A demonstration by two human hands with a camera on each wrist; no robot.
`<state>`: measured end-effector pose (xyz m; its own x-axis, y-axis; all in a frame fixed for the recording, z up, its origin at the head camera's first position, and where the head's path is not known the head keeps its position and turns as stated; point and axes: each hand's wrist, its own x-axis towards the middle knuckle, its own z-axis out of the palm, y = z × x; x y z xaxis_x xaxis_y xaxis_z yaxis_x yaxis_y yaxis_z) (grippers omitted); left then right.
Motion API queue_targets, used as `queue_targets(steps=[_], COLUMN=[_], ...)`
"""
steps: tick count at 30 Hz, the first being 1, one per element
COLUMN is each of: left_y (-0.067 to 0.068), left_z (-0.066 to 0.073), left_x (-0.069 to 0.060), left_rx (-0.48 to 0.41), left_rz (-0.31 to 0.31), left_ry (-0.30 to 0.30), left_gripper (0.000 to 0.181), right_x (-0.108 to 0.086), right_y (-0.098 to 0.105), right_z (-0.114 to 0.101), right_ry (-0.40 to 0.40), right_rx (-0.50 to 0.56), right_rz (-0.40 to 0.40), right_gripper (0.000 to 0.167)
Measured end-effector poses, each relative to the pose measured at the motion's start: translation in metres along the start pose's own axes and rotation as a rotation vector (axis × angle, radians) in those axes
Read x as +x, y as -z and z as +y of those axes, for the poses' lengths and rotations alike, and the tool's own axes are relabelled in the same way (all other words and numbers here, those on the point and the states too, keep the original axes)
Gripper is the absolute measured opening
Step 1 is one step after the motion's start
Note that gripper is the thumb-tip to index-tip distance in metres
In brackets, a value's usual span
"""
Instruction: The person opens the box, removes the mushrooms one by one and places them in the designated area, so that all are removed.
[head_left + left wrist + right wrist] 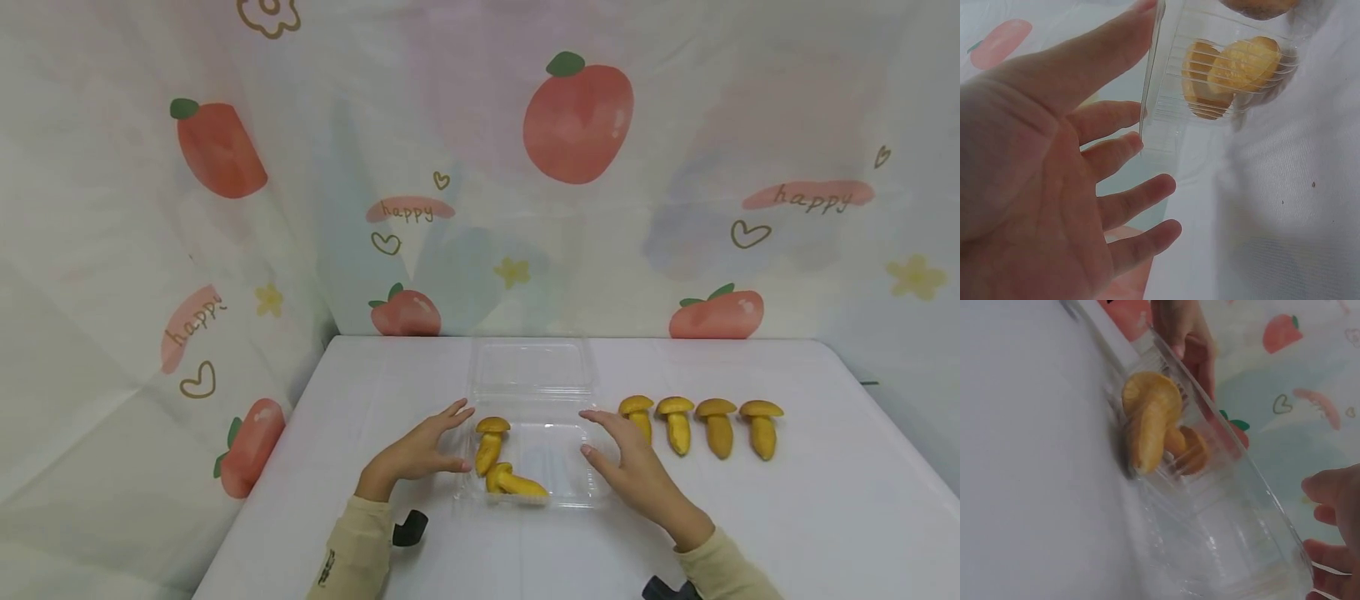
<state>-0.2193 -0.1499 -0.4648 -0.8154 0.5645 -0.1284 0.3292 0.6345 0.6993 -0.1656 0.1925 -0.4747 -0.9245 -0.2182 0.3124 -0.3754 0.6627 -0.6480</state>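
Mushrooms inside, head view: two yellow mushrooms with rounded caps (491, 447) lie in the left part of a clear rectangular plastic container (558, 450), one along the left wall, one across the near left corner.
Mushrooms outside, head view: four yellow mushrooms of like shape (677, 427) lie in a row on the white-covered worktop (480, 554), right of the container; the leftmost is partly hidden by the right hand (633, 467).
Lid, head view: the clear plastic lid (532, 367) lies open behind the container.
Progress, judged: part done; two in, four out, lid not closed.
Arms, head view: both reach forward in beige sleeves (354, 546), the left hand (420, 450) and right hand flanking the container.
Left grip, left wrist view: thumb and fingers apart, fingers extended, nothing clamped; tips at the rim, firm contact not confirmed.
Right grip, right wrist view: digits apart and relaxed, nothing clamped; some fingertips close to the rim, contact cannot be told.
Container, right wrist view: both loaded mushrooms overlap in view.
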Motion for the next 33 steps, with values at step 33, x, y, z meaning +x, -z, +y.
queue_targets(steps=[33], left_y=[0.001], left_z=[0.002], left_x=[0.000], left_rx=[-0.012], left_rz=[0.000], left_ry=[-0.003], left_gripper=[0.086], right_x=[0.033], right_y=[-0.048], right_z=[-0.033], right_ry=[0.046], right_rx=[0.068], right_rz=[-0.390], right_gripper=[0.048])
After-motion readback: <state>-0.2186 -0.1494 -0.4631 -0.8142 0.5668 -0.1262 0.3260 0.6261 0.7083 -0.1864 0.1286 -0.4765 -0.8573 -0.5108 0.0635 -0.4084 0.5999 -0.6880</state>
